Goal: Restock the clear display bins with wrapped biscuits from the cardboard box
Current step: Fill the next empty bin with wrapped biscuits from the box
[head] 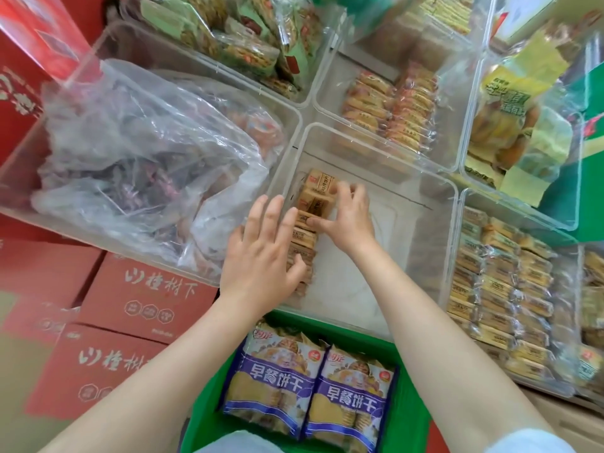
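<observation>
Left hand (261, 253): fingers spread, nearly straight, resting flat on the row of wrapped biscuits (305, 237) in the clear bin (421, 243); right hand (348, 217): fingers curled, grasping the row's far packs.

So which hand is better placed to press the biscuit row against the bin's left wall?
Probably the right hand: it lies on the biscuit row's open side. The left hand sits over the wall side.

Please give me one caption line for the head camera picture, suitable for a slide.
Both hands, left and right, line up wrapped biscuits along the left wall of a nearly empty clear bin.
</observation>
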`<state>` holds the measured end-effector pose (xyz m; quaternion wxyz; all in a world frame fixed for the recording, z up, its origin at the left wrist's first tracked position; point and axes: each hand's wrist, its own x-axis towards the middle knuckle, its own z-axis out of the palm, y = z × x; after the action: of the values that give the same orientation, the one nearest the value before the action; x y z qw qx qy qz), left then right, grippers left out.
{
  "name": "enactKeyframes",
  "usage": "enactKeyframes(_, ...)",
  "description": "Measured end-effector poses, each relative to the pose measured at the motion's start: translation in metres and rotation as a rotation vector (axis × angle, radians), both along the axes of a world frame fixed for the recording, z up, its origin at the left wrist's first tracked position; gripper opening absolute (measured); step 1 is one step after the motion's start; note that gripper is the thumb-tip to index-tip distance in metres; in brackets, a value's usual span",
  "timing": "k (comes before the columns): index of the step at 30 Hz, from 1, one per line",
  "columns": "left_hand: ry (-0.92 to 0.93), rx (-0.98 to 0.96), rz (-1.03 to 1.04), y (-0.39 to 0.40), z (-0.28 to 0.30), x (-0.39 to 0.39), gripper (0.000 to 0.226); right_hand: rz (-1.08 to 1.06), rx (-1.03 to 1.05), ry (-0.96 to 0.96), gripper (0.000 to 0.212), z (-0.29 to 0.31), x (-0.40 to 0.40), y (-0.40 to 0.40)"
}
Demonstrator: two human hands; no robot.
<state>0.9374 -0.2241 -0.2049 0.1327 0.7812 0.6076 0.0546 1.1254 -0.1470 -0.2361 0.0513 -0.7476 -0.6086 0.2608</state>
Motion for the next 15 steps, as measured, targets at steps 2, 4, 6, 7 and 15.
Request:
enactKeyframes(2, -0.002, 0.008, 0.004, 0.0, -0.001, 0.0, 0.074, -0.014, -0.035, 0.073, 0.092, -0.001, 0.001, 0.005)
enactKeyframes(4, -0.008, 0.014, 0.008, 0.0, -0.001, 0.001, 0.072, 0.037, -0.093, 0.088, 0.087, -0.002, 0.0, 0.006)
enactKeyframes(6, -0.012, 0.02, 0.011, 0.0, -0.002, 0.001, 0.072, 0.126, -0.079, 0.051, 0.066, -0.003, -0.004, 0.002)
enactKeyframes(7, -0.014, 0.023, 0.012, 0.0, -0.002, 0.001, 0.072, 0.153, -0.055, 0.052, 0.056, -0.004, -0.005, 0.0)
enactKeyframes(15, -0.022, 0.038, 0.018, 0.0, -0.001, 0.001, 0.07, -0.319, -0.088, 0.34, 0.078, -0.015, -0.005, 0.012)
